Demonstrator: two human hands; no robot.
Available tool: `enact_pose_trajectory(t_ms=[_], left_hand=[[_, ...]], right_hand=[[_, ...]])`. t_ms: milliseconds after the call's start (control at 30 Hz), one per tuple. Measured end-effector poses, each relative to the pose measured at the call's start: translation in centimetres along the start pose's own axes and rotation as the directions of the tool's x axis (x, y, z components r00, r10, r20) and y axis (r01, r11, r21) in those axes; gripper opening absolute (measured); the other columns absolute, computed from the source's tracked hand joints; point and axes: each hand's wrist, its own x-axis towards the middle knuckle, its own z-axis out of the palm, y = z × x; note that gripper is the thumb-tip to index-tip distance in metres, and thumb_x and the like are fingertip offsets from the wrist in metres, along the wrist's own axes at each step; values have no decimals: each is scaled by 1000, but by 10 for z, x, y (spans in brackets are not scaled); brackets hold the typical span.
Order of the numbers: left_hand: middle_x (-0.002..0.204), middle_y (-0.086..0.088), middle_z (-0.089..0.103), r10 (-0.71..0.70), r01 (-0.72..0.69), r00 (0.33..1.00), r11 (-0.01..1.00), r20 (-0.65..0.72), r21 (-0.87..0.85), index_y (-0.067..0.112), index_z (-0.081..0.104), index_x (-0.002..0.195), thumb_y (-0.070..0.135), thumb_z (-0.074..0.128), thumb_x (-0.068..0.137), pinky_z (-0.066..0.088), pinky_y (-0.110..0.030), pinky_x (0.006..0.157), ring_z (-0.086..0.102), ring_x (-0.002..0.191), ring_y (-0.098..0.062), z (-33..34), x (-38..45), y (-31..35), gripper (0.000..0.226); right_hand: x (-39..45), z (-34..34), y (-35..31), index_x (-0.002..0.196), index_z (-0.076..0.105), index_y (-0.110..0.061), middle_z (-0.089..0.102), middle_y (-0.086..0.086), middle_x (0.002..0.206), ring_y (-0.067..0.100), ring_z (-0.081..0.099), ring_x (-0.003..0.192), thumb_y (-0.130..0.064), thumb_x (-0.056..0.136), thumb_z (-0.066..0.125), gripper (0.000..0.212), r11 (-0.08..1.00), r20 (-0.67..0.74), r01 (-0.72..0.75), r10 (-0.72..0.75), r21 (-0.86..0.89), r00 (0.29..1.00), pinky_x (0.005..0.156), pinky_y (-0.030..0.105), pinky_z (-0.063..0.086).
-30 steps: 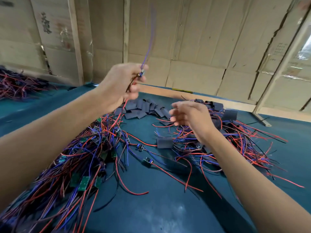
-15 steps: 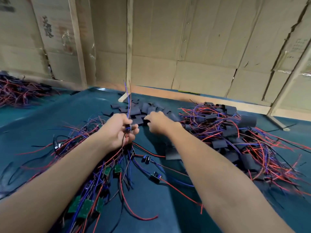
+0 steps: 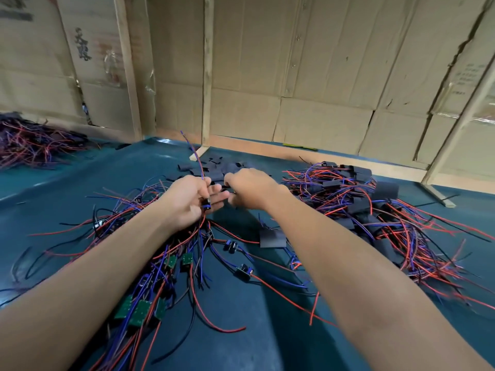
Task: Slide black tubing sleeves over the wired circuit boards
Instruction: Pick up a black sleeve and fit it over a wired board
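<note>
Black sleeves (image 3: 214, 170) lie piled at twelve o'clock, where the right hand (image 3: 250, 188) curls to pick one, grasp unclear, while the left hand (image 3: 187, 200) pinches a wired board (image 3: 207, 204): best keep wires straight and thread them first.

Wire piles (image 3: 375, 210) flanking bare mat (image 3: 241, 344)

Head-worn view, forward-down over table (image 3: 241, 344)

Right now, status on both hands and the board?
Left hand grips a wired board, wires up. Right hand at the loose sleeve pile; its grip unclear. Board unsleeved. Nothing between.
</note>
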Motion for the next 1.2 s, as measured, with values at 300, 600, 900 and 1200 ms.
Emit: enact_pose_trajectory(t_ms=[300, 600, 900, 1200], left_hand=[[61, 7, 34, 280, -282, 957, 815, 83, 505, 18, 62, 93, 38, 39, 103, 28, -20, 43, 30, 44, -11, 30, -40, 63, 32], [111, -12, 69, 244, -616, 722, -199, 647, 762, 18, 53, 140, 25, 47, 104, 47, -32, 86, 64, 100, -28, 90, -56, -28, 37], [107, -5, 57, 235, -686, 595, -350, 769, 638, 14, 57, 132, 11, 43, 104, 40, -33, 82, 57, 102, -26, 78, -28, -77, 31], [103, 6, 32, 226, -837, 459, -212, 859, 504, 36, 27, 156, 53, 35, 103, 41, -28, 83, 47, 79, -13, 75, -43, -80, 56]], right_hand=[[-67, -55, 25, 95, 72, 0, 73, 18, 88, 22, 70, 70, -7, 95, 55, 17, 677, -64, -198, 342, 709, 938, 69, 36, 57], [-206, -33, 55, 98, 68, -2, 70, 9, 73, 21, 72, 65, 12, 99, 46, 26, -150, 69, 1, 464, 989, 883, 61, 29, 60], [-231, -22, 56, 101, 80, -24, 78, 7, 100, 21, 68, 72, -19, 66, 90, 37, 133, -12, -66, 513, 989, 858, 56, 29, 56], [-249, -10, 41, 109, 75, -18, 75, 3, 114, 15, 71, 107, 2, 73, 84, 42, 205, -111, 0, 529, 979, 841, 98, 27, 52]])
